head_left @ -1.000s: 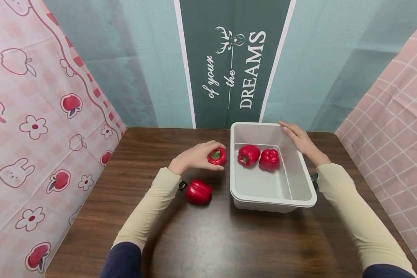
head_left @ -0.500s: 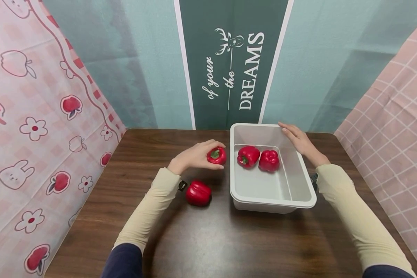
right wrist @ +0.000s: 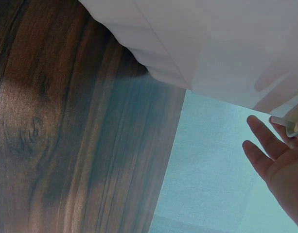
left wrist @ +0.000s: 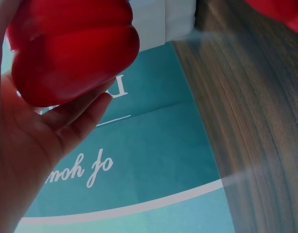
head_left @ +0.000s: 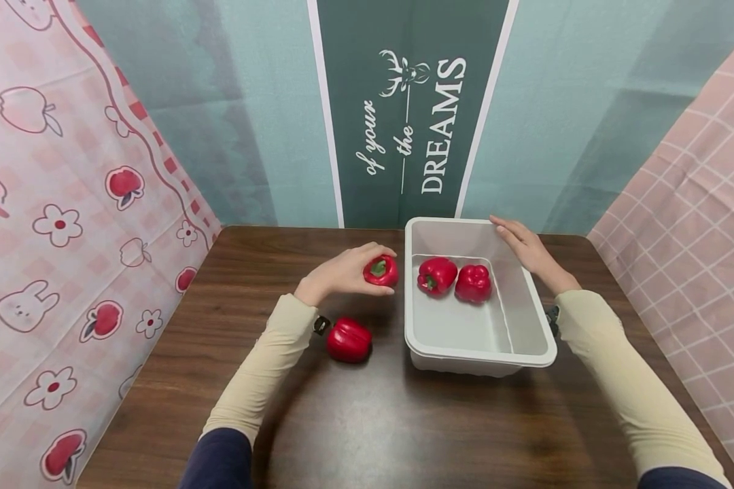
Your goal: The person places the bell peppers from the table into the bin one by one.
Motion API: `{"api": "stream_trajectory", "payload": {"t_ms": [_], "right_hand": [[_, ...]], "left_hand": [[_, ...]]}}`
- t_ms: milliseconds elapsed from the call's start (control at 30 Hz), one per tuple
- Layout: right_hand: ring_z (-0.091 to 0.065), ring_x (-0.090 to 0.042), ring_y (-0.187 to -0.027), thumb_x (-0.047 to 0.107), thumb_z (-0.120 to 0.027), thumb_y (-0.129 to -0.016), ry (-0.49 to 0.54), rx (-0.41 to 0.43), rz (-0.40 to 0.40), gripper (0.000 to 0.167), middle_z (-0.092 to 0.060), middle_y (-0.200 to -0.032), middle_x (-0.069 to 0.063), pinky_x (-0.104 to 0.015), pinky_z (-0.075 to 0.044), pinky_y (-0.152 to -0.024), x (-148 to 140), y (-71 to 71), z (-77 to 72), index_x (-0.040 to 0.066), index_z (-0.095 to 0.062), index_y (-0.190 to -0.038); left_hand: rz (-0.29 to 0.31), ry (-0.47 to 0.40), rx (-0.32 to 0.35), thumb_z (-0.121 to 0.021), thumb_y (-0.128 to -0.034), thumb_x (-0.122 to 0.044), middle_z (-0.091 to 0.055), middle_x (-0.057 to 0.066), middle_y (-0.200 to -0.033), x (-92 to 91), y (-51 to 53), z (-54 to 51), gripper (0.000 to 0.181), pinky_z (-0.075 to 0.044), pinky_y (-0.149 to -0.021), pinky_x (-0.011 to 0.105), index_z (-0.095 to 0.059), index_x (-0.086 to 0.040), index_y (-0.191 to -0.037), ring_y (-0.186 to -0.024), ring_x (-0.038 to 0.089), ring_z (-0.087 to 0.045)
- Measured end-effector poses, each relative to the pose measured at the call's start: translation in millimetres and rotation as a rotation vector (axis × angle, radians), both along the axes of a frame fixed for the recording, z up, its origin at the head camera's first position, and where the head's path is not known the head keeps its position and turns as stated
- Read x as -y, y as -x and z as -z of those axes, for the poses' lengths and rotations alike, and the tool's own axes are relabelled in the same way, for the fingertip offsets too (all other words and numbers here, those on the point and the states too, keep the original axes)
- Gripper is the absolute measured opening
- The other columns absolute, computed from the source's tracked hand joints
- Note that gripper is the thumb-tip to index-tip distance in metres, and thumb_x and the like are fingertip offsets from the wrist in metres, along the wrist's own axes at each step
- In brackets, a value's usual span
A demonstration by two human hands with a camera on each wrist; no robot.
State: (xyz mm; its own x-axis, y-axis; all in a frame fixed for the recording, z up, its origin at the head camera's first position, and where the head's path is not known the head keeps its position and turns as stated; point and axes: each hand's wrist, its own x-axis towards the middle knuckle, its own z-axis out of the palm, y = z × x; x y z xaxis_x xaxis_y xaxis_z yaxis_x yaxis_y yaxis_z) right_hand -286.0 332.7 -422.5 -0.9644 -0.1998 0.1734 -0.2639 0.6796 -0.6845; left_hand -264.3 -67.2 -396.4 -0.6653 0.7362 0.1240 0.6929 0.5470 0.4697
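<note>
My left hand grips a red bell pepper, its green stem facing up, just left of the white plastic bin. In the left wrist view this bell pepper is off the table, with fingers around its side. My right hand rests at the bin's far right corner, touching the rim; in the right wrist view its fingers look loosely extended beside the outer wall. Inside the bin lie two more peppers, a left pepper and a right pepper. Another pepper lies on its side below my left wrist.
The brown wooden table carries the bin right of centre. A teal curtain hangs behind the table's far edge. Pink patterned cloths stand on both sides, a left cloth and a right cloth.
My left hand, still gripping the bell pepper, has risen very slightly. The right hand, the bin and the other peppers stay where they were.
</note>
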Motion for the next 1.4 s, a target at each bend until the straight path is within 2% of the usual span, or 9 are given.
{"api": "stream_trajectory", "payload": {"t_ms": [133,267,467,700,1067,1400], "right_hand": [[-0.024,-0.041,-0.135,0.041,-0.033,-0.099,0.001,-0.005,-0.001,0.051,-0.029,-0.147,-0.019,-0.065,-0.017,-0.103,0,0.1,-0.4,0.016,-0.034,-0.144],[-0.024,-0.041,-0.135,0.041,-0.033,-0.099,0.006,-0.002,-0.002,0.051,-0.029,-0.147,-0.019,-0.065,-0.017,-0.103,1,0.1,-0.6,0.016,-0.034,-0.144],[-0.024,-0.041,-0.135,0.041,-0.033,-0.099,0.009,-0.001,0.002,0.051,-0.029,-0.147,-0.019,-0.065,-0.017,-0.104,1,-0.2,-0.5,0.015,-0.034,-0.143],[-0.025,-0.040,-0.135,0.043,-0.034,-0.099,0.008,0.001,0.009,0.052,-0.030,-0.147,-0.018,-0.064,-0.018,-0.104,1,-0.1,0.9,0.016,-0.034,-0.144],[-0.025,-0.041,-0.134,0.041,-0.034,-0.099,0.005,0.006,0.006,0.051,-0.030,-0.147,-0.019,-0.065,-0.018,-0.103,1,0.2,0.8,0.017,-0.034,-0.144],[-0.024,-0.041,-0.135,0.042,-0.034,-0.099,0.007,0.013,0.009,0.051,-0.029,-0.147,-0.018,-0.065,-0.018,-0.103,1,-1.2,0.8,0.017,-0.033,-0.144]], "left_hand": [[-0.012,-0.011,0.004,-0.074,-0.0693,-0.051,-0.049,-0.008,-0.115,0.0,0.7,-1.2,0.070,-0.051,-0.073,0.021,-0.047,-0.022,-0.127,-0.100,0.006,-0.051],[-0.025,-0.019,0.011,-0.074,-0.0672,-0.054,-0.049,-0.011,-0.115,0.0,0.8,-3.1,0.070,-0.050,-0.071,0.019,-0.046,-0.027,-0.126,-0.099,0.003,-0.050],[-0.022,-0.031,0.008,-0.075,-0.0676,-0.051,-0.049,-0.011,-0.115,0.0,0.4,-4.3,0.070,-0.051,-0.072,0.020,-0.046,-0.025,-0.126,-0.099,0.004,-0.051],[-0.039,-0.027,-0.023,-0.075,-0.0677,-0.051,-0.049,-0.012,-0.114,0.0,0.7,-4.9,0.067,-0.050,-0.072,0.018,-0.046,-0.029,-0.125,-0.098,0.002,-0.050],[-0.026,-0.050,-0.039,-0.072,-0.0671,-0.057,-0.049,-0.012,-0.114,-0.8,1.2,-8.7,0.072,-0.049,-0.073,0.016,-0.048,-0.025,-0.126,-0.098,0.002,-0.050],[-0.015,-0.072,-0.038,-0.077,-0.0683,-0.047,-0.050,-0.009,-0.113,-2.5,2.6,-11.6,0.069,-0.050,-0.075,0.019,-0.049,-0.021,-0.126,-0.100,0.006,-0.051]]}}
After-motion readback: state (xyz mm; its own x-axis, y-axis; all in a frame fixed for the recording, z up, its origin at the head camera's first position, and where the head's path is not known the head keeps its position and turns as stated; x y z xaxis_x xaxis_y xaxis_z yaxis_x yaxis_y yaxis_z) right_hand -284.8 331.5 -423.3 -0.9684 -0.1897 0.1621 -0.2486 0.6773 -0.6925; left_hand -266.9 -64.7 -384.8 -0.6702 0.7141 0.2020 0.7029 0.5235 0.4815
